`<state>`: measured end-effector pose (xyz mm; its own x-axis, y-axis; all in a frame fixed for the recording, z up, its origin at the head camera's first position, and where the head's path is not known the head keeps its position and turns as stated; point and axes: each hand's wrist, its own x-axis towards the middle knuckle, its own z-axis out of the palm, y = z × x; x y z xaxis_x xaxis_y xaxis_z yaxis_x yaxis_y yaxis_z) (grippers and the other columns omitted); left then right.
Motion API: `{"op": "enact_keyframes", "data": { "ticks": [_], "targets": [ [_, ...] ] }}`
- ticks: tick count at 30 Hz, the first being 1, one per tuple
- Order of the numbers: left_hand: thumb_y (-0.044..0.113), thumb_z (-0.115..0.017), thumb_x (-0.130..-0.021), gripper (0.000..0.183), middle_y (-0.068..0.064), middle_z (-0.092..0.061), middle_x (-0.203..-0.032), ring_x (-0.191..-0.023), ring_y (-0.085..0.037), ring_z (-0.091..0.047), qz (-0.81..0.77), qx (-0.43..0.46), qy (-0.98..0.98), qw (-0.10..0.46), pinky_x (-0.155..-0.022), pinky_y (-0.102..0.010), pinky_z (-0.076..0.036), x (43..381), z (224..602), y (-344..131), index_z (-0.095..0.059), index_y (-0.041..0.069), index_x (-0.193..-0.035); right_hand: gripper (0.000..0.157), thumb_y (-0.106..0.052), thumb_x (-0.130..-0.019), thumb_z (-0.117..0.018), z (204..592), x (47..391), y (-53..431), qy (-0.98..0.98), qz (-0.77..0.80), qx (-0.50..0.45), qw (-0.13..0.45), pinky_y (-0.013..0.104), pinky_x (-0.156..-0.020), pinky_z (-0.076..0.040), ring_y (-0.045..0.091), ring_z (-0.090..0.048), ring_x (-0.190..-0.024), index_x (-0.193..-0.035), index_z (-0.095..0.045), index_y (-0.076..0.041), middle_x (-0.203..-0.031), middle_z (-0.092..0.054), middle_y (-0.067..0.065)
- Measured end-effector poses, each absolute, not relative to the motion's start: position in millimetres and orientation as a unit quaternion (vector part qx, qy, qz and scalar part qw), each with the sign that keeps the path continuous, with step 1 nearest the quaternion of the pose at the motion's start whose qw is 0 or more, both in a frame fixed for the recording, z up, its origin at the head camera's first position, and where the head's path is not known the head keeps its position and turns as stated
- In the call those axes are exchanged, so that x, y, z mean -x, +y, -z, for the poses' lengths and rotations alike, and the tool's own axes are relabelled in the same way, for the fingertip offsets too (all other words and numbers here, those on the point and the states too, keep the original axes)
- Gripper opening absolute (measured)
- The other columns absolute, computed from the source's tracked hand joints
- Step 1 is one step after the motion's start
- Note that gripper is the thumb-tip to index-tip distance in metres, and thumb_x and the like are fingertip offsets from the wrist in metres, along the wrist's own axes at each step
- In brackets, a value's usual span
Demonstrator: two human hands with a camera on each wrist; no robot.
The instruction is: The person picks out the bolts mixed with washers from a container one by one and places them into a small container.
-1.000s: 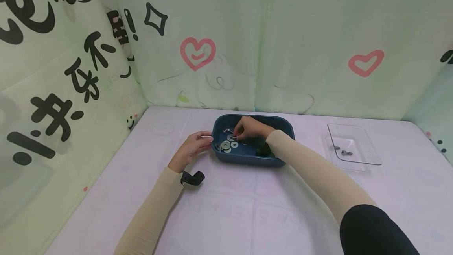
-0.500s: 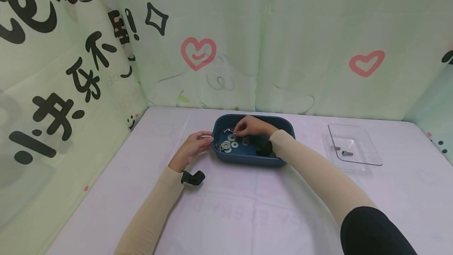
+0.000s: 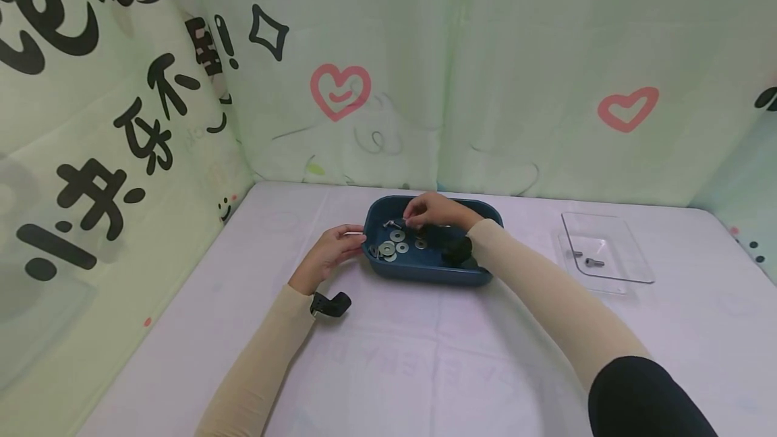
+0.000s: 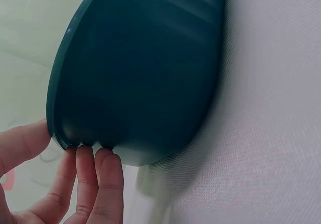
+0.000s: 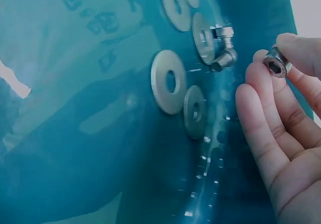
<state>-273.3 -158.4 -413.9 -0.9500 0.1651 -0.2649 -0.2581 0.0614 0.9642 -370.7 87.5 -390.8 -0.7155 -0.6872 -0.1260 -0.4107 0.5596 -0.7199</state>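
Note:
The left hand (image 3: 330, 255) holds the left end of a dark blue plastic bin (image 3: 425, 276); in the left wrist view its thumb reaches over the rim while the fingertips (image 4: 104, 153) press the outer wall. Inside the bin, the right hand (image 3: 442, 210) pinches a socket-head bolt (image 5: 275, 65) between thumb and fingers, its hex recess showing. Several flat metal washers (image 5: 168, 82) lie on the bin floor below. Another small bolt (image 5: 226, 56) lies near them by the wall.
To the right on the white-covered table (image 3: 437, 356) is a clear plastic tray (image 3: 625, 248) with two bolts (image 3: 595, 262) showing in it. Pale green printed curtains (image 3: 522, 86) stand close behind the bin and along the left side.
The right hand has risen and shifted slightly right and back within the bin, the bolt in its fingers. More of the washers shows now. The left hand stays at the rim.

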Motion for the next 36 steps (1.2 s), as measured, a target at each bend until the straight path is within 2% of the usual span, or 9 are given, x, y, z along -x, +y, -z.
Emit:
{"op": "enact_keyframes", "data": {
  "ticks": [6, 12, 18, 20, 25, 30, 36],
  "targets": [
    [0.008, -0.056, -0.093, 0.040, -0.023, -0.053, -0.131, -0.092, -0.010, -0.061, -0.683, 0.033, 0.713, 0.153, -0.105, -0.040, -0.043, 273.4, 413.7, -158.1, -0.047, -0.003, -0.131, 0.020, -0.012, -0.092, -0.058, 383.8, 370.1, 93.6, 0.821, 0.425, 0.308, 0.223, 0.033, -0.085, -0.056, 0.018, -0.065, -0.090, -0.105, -0.063, 0.002, -0.102, -0.068, 0.014],
    [0.009, -0.056, -0.094, 0.039, -0.022, -0.054, -0.130, -0.092, -0.010, -0.061, -0.682, 0.033, 0.715, 0.152, -0.105, -0.040, -0.043, 272.9, 413.8, -158.1, -0.047, -0.002, -0.131, 0.019, -0.017, -0.091, -0.061, 372.8, 362.4, 96.9, 0.789, 0.478, 0.310, 0.231, 0.028, -0.082, -0.056, 0.013, -0.066, -0.089, -0.102, -0.065, -0.001, -0.098, -0.070, 0.009],
    [0.009, -0.056, -0.094, 0.040, -0.022, -0.053, -0.131, -0.095, -0.012, -0.061, -0.683, 0.032, 0.713, 0.154, -0.105, -0.040, -0.043, 273.1, 413.1, -157.2, -0.047, -0.002, -0.131, 0.024, -0.010, -0.093, -0.058, 361.1, 351.9, 100.7, 0.800, 0.479, 0.282, 0.225, 0.042, -0.092, -0.052, 0.019, -0.065, -0.096, -0.109, -0.060, 0.007, -0.109, -0.065, 0.023],
    [0.009, -0.056, -0.094, 0.040, -0.023, -0.052, -0.131, -0.098, -0.015, -0.061, -0.684, 0.033, 0.712, 0.154, -0.105, -0.040, -0.043, 272.5, 412.5, -157.1, -0.047, -0.002, -0.131, 0.025, -0.009, -0.092, -0.058, 357.7, 350.2, 103.9, 0.798, 0.487, 0.279, 0.222, 0.045, -0.094, -0.050, 0.017, -0.065, -0.095, -0.110, -0.059, 0.009, -0.111, -0.063, 0.025],
    [0.008, -0.055, -0.094, 0.041, -0.024, -0.052, -0.132, -0.102, -0.019, -0.061, -0.686, 0.030, 0.711, 0.152, -0.105, -0.041, -0.042, 272.2, 413.0, -157.4, -0.046, -0.003, -0.132, 0.027, -0.008, -0.091, -0.059, 349.4, 349.3, 117.9, 0.793, 0.500, 0.280, 0.206, 0.049, -0.095, -0.048, 0.012, -0.066, -0.092, -0.110, -0.059, 0.010, -0.108, -0.064, 0.023],
    [0.009, -0.056, -0.094, 0.041, -0.023, -0.053, -0.130, -0.098, -0.015, -0.061, -0.686, 0.027, 0.712, 0.150, -0.106, -0.041, -0.042, 273.2, 413.2, -157.6, -0.046, -0.003, -0.132, 0.027, -0.010, -0.091, -0.060, 340.0, 347.1, 134.3, 0.802, 0.497, 0.276, 0.185, 0.047, -0.094, -0.050, 0.023, -0.067, -0.098, -0.110, -0.060, 0.009, -0.109, -0.064, 0.025],
    [0.007, -0.055, -0.093, 0.040, -0.023, -0.053, -0.129, -0.097, -0.014, -0.060, -0.684, 0.027, 0.714, 0.148, -0.105, -0.041, -0.043, 272.4, 413.0, -156.7, -0.047, -0.004, -0.131, 0.027, -0.014, -0.091, -0.060, 333.0, 344.5, 156.3, 0.821, 0.482, 0.264, 0.159, 0.032, -0.088, -0.055, 0.022, -0.066, -0.096, -0.109, -0.062, 0.006, -0.108, -0.065, 0.022]
  ]
}}
